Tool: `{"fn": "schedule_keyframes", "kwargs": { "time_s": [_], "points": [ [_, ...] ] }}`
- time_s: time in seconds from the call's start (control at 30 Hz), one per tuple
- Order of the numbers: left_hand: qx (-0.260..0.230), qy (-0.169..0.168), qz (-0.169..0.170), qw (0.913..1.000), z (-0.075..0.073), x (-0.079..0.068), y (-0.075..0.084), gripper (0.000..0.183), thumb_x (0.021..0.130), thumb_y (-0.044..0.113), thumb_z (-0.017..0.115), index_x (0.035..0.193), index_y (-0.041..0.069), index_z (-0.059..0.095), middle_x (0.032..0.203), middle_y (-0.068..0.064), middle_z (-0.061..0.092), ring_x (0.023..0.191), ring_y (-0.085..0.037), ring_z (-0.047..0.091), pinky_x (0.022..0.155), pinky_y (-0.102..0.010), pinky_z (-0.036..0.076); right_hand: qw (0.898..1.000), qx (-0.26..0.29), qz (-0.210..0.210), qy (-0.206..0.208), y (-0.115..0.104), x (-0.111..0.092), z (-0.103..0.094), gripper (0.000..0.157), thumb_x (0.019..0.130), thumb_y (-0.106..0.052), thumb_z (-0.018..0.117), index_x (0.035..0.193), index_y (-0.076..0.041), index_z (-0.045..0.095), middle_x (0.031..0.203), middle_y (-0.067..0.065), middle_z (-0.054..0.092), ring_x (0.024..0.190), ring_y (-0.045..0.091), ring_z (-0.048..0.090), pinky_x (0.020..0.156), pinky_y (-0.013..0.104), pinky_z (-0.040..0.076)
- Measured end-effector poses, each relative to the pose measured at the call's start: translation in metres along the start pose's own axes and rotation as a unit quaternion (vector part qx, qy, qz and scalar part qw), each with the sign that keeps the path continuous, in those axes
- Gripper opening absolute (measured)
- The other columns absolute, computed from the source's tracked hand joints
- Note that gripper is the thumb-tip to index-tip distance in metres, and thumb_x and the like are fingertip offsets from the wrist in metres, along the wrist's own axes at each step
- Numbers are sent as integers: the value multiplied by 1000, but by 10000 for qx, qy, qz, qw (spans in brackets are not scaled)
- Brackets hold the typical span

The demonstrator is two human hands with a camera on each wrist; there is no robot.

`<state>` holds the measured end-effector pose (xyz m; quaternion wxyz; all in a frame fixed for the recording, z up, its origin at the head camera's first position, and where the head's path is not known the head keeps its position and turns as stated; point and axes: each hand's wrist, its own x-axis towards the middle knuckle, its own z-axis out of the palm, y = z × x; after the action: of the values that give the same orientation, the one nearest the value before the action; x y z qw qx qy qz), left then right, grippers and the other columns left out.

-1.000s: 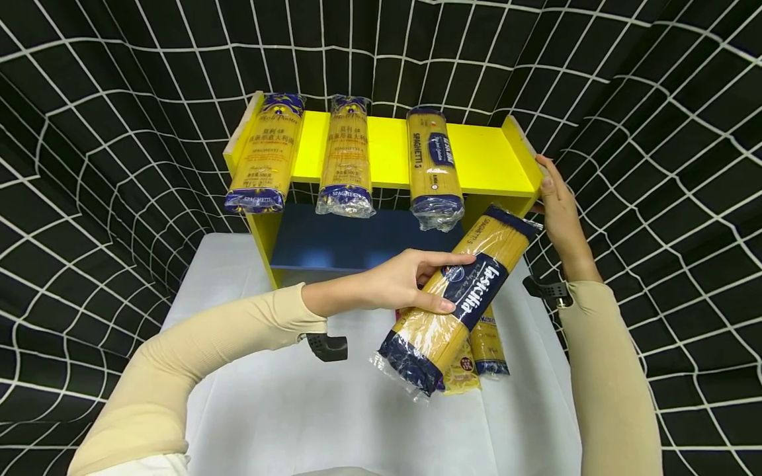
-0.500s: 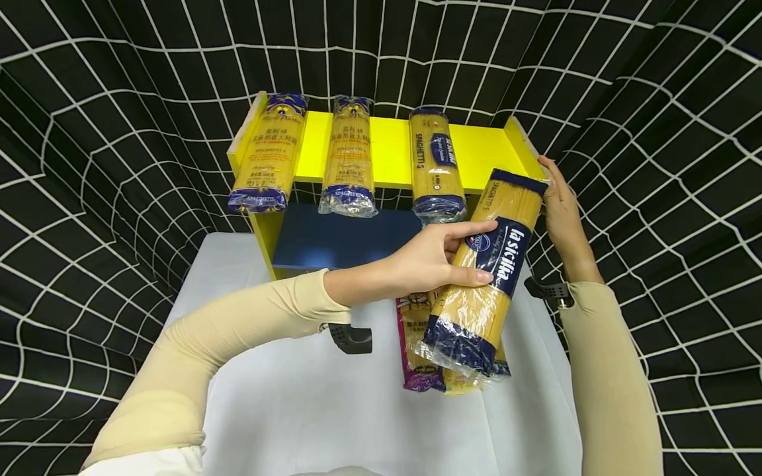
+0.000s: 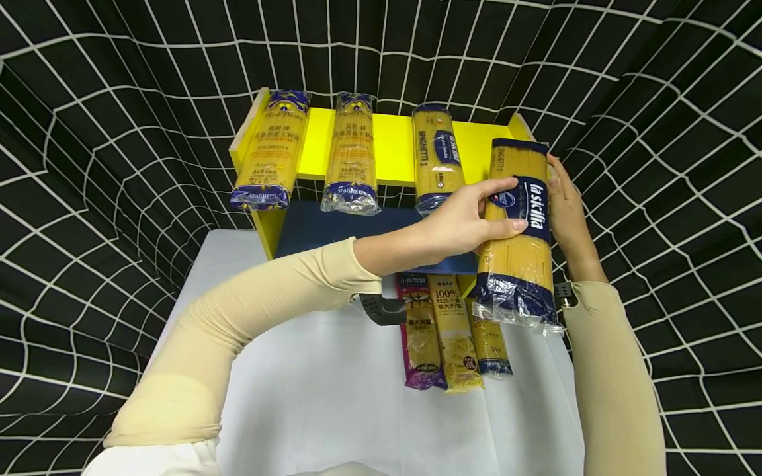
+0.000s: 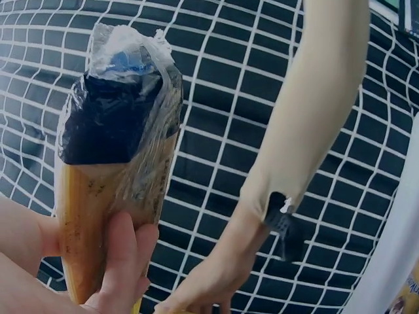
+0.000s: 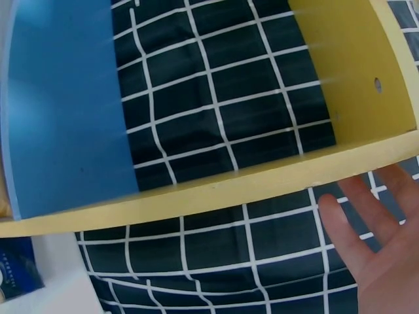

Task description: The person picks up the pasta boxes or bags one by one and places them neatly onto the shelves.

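Spaghetti pack point(image 3: 516, 258), pinched by fingers point(image 3: 499, 187) of the left hand point(image 3: 460, 223), partly hides the shelf point(image 3: 393, 149); right hand point(image 3: 570, 221) straight-fingered, tips partly obscured.

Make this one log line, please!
left fingers: hold navy-banded, plastic-wrapped yellow spaghetti pack | right fingers: beside yellow boxy shelf | shelf: three yellow spaghetti packs atop

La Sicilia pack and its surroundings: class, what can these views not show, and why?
Head view: right end of the yellow shelf top, behind the held La Sicilia spaghetti pack.
Head view: front end of the shelved Spaghetti 5 pack, partly behind the left hand.
Left wrist view: held pack's small print, blurred.
Left wrist view: fingertips of the right hand, cut by the bottom edge.
Right wrist view: navy packet, mostly cut by left edge.
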<state>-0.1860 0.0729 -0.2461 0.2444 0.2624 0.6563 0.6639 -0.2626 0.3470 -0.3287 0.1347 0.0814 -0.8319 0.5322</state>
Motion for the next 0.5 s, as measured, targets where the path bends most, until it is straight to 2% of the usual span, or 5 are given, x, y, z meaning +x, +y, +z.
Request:
{"fn": "schedule_keyframes", "kwargs": {
  "time_s": [0.13, 0.23, 0.4, 0.5],
  "points": [
    [200, 101, -215, 9995, -3, 13, 7, 48, 99, 14, 60, 145, 13, 46, 128, -13, 61, 98, -25, 70, 75, -26, 60, 10000, -56, -62, 22, 0, 1, 0, 48, 107, -38, 30, 154, -31, 33, 137, 2, 52, 105, 0, 54, 81, 10, 48],
    [472, 177, -318, 9982, -6, 23, 10, 40, 101, 16, 57, 140, 12, 52, 124, -10, 62, 92, -20, 69, 72, -22, 58, 9999, -94, 43, 11, -1, 1, 0, 48, 107, -40, 29, 154, -32, 34, 134, 0, 51, 104, 3, 54, 77, 10, 51],
    [667, 337, -420, 9963, -10, 40, 12, 35, 101, 17, 55, 135, 9, 57, 119, -8, 64, 88, -16, 68, 69, -20, 57, 9996, -152, 237, -43, -3, 0, 0, 48, 106, -42, 28, 154, -36, 32, 143, 1, 44, 115, 7, 50, 82, 10, 49],
    [740, 452, -558, 9947, -11, 49, 10, 34, 101, 17, 57, 134, 8, 58, 118, -7, 64, 90, -16, 69, 70, -20, 58, 9993, -284, 234, -12, -5, 0, 0, 47, 107, -41, 26, 154, -38, 32, 147, 6, 41, 119, 10, 48, 85, 14, 46]
  ]
}}
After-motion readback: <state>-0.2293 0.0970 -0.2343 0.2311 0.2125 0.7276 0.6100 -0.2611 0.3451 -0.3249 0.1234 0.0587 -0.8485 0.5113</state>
